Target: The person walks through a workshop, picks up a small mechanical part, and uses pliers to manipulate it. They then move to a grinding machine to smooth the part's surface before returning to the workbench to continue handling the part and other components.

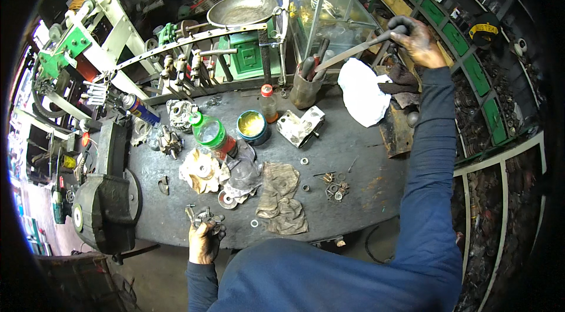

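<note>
My right hand (421,46) is raised at the far right of the bench, its fingers closed round the dark handle of a long flat file (348,55). The file slants down to the left, with its tip by the mouth of a metal can (305,92) that holds several handled tools. Whether the tip touches the can, I cannot tell. At the near edge, my left hand (203,242) is closed on a small metal machine part (207,218). Beside it lie a washer (254,223) and a crumpled grey rag (281,197).
A bench vise (106,206) stands at the left. Around the bench's middle are a green-capped bottle (209,131), a tub of yellow grease (252,125), a red-capped bottle (268,103), a metal block (301,126) and loose small hardware (336,187). A white cloth (364,93) lies at right.
</note>
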Available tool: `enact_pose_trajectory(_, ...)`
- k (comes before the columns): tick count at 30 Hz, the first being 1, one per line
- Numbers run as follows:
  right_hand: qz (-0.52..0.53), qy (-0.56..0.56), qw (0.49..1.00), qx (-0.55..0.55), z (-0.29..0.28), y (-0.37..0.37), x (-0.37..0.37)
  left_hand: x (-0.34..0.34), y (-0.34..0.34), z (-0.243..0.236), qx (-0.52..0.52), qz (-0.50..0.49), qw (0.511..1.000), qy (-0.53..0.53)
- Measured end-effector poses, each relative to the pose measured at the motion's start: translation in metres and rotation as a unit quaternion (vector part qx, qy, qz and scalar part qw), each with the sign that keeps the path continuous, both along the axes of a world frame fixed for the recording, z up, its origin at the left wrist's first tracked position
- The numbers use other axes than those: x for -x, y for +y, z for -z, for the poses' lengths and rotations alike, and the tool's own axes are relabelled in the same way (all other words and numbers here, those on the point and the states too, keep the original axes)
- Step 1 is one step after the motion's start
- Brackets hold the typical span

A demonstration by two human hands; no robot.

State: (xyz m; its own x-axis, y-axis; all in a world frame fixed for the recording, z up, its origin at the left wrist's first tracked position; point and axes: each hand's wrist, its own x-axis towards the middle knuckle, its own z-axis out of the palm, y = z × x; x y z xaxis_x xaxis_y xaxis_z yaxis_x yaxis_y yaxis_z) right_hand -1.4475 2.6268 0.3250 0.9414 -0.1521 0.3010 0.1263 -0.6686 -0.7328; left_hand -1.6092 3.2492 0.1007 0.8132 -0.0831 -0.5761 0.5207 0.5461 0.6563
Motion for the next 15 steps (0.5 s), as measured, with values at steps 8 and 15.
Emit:
enact_pose_trajectory(8,-0.017,-0.098,0.989,-0.107,0.016,0.005,0.081,-0.016,-0.005,0.015,-0.003,0.053,0.998,-0.042)
enact_pose_trajectory(15,-0.134,0.176,0.933,-0.284,0.127,0.188,0.174,-0.057,-0.013,-0.039,0.226,-0.058,0.968,-0.089)
